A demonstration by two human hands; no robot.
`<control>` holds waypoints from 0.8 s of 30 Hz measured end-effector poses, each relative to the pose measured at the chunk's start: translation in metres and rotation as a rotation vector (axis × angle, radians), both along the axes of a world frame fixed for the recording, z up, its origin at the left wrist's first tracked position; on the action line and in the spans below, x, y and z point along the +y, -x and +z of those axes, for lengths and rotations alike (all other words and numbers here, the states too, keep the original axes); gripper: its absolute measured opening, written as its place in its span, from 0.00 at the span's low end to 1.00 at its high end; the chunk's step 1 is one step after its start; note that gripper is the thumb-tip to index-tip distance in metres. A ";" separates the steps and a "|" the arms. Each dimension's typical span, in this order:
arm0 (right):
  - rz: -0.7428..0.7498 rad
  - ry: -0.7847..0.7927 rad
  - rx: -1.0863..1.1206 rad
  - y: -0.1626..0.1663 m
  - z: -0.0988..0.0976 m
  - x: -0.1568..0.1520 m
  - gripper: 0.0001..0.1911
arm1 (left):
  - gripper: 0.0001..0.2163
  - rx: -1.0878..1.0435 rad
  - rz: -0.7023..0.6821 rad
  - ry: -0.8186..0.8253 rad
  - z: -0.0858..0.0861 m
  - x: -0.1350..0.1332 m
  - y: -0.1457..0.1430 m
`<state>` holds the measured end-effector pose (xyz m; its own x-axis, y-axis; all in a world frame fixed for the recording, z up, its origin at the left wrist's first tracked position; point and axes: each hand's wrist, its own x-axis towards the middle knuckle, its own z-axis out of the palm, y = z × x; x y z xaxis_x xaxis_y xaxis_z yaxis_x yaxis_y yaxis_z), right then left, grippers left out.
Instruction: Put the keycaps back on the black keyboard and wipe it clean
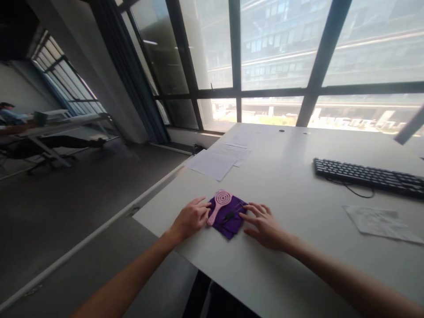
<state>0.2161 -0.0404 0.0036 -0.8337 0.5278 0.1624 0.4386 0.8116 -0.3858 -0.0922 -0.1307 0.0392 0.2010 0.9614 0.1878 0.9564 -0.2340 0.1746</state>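
A folded purple cloth lies on the white desk. On its left part rests a pink hairbrush, its round head with a spiral pattern pointing away from me and its handle towards me. Beside the brush, also on the cloth, is a small tool with a black grip and a thin metal end; its exact kind is too small to make out. My left hand is open at the cloth's left edge, fingertips close to the brush handle. With fingers spread, my right hand is at the cloth's right edge, near the tool's thin end.
Paper sheets lie beyond the cloth, by the desk's left edge. A black keyboard with a cable is at the right, and a crumpled translucent sheet lies nearer. Large windows stand behind the desk. Another person sits far left.
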 end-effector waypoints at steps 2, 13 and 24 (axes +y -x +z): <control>0.037 0.011 0.014 0.051 0.005 0.008 0.27 | 0.17 0.015 0.124 0.018 0.001 -0.004 0.043; -0.056 -0.102 0.100 0.042 0.001 0.026 0.25 | 0.19 -0.002 0.179 -0.213 -0.006 0.008 0.044; -1.078 -0.368 -0.094 -0.316 -0.067 0.088 0.29 | 0.24 0.125 0.215 -0.051 -0.034 0.031 0.035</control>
<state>0.5326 0.0474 -0.0636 0.0069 0.9091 0.4165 0.9899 0.0527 -0.1315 -0.1277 -0.0994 0.0051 0.0181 0.9744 0.2241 0.9986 -0.0289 0.0449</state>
